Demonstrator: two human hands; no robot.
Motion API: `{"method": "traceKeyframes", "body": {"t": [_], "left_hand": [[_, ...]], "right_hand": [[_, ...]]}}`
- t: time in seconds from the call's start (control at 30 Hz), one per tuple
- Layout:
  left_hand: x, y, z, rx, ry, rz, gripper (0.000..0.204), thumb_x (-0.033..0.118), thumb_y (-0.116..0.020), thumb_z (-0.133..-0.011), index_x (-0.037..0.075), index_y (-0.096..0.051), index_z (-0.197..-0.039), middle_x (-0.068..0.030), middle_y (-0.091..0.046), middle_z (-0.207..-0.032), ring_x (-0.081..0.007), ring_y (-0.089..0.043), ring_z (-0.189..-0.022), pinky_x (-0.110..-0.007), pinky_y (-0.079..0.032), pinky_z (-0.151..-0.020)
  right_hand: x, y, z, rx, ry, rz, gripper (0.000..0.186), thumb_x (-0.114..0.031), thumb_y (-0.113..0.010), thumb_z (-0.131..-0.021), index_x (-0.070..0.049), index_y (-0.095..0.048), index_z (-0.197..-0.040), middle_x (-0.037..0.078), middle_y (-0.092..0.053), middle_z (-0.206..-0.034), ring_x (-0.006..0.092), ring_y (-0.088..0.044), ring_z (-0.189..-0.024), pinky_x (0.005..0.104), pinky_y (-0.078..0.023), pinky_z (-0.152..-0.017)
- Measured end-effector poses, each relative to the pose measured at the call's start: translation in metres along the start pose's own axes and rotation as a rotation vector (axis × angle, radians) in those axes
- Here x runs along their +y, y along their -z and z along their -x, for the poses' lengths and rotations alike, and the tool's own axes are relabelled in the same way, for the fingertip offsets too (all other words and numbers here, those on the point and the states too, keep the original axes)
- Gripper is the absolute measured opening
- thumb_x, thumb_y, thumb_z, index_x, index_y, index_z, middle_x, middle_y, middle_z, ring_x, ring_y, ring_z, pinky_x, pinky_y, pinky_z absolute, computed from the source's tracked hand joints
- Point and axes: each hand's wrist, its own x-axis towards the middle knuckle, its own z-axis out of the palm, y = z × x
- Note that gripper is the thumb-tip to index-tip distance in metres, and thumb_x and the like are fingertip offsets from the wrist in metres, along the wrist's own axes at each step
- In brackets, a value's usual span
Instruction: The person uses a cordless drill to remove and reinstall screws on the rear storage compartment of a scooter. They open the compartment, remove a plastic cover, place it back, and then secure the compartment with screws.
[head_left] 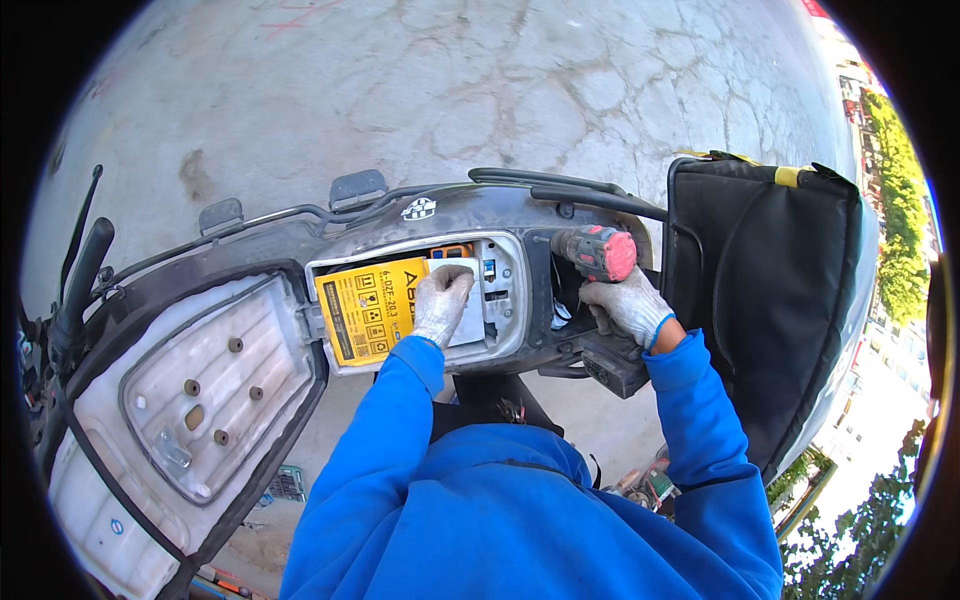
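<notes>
My right hand (630, 308), in a white work glove, is wrapped round the handle of a red and black cordless drill (606, 253). The drill's battery end sticks out below the hand, and its nose points left toward the rear edge of the scooter's storage compartment (513, 300). My left hand (443, 302), also gloved, is over that compartment with its fingers curled together; whatever they hold is hidden. Under and beside it lie a yellow printed carton (368, 308) and a white sheet-like piece (470, 318). Part of an orange and dark item (455, 250) shows behind the carton.
The scooter's seat (215, 390) is flipped over to the left, underside up. A large black delivery box (770, 300) stands at the right, behind the drill. Metal rails (560, 185) run along the far side. A green case (290, 483) rests on the ground.
</notes>
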Motion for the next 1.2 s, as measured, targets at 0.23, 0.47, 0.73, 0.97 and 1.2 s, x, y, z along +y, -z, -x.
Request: {"method": "traceKeyframes", "body": {"t": [0.23, 0.47, 0.73, 0.97, 1.2], "left_hand": [[-0.008, -0.008, -0.012, -0.021, -0.171, -0.024, 0.026, 0.018, -0.071, -0.096, -0.003, -0.078, -0.111, -0.0042, -0.073, -0.083, -0.0113, -0.066, -0.073, -0.028, -0.053, -0.069], [0.052, -0.015, -0.002, -0.077, -0.384, -0.571, 0.036, 0.033, -0.078, -0.087, 0.009, -0.079, -0.114, -0.0131, -0.078, -0.095, -0.0278, -0.076, -0.089, -0.039, -0.06, -0.083], [0.069, -0.073, -0.026, -0.005, -0.626, -0.957, 0.036, 0.034, -0.081, -0.083, 0.013, -0.076, -0.112, -0.0107, -0.072, -0.108, -0.0329, -0.069, -0.11, -0.047, -0.055, -0.095], [0.067, -0.09, -0.051, -0.027, -0.578, -0.947, 0.028, 0.033, -0.078, -0.085, 0.015, -0.078, -0.105, -0.0114, -0.075, -0.107, -0.0335, -0.071, -0.107, -0.048, -0.056, -0.094], [0.067, -0.092, -0.053, -0.012, -0.596, -0.963, 0.023, 0.03, -0.076, -0.085, 0.014, -0.079, -0.102, -0.012, -0.076, -0.102, -0.0349, -0.072, -0.103, -0.048, -0.057, -0.092]], "right_hand": [[-0.001, -0.024, 0.008, 0.045, -0.027, -0.158, 0.01, -0.009, -0.071, -0.087, -0.001, -0.068, -0.083, 0.008, -0.064, -0.065, 0.0192, -0.061, -0.048, 0.0352, -0.049, -0.048], [-0.005, -0.02, 0.01, 0.033, -0.03, -0.06, 0.011, -0.01, -0.069, -0.085, 0.001, -0.069, -0.083, 0.009, -0.065, -0.065, 0.0191, -0.063, -0.052, 0.0365, -0.05, -0.051], [0.014, -0.019, 0.014, 0.041, 0.008, -0.17, 0.014, -0.012, -0.07, -0.085, 0.002, -0.07, -0.091, 0.009, -0.065, -0.067, 0.0179, -0.064, -0.056, 0.0358, -0.051, -0.056], [0.03, -0.014, 0.01, 0.033, 0.039, -0.202, 0.017, -0.012, -0.071, -0.084, 0.002, -0.07, -0.095, 0.009, -0.066, -0.07, 0.0183, -0.065, -0.06, 0.0371, -0.052, -0.059], [0.04, -0.007, 0.004, -0.026, 0.054, -0.2, 0.02, -0.015, -0.071, -0.083, 0.001, -0.071, -0.097, 0.01, -0.067, -0.072, 0.0207, -0.065, -0.061, 0.0393, -0.052, -0.061]]}}
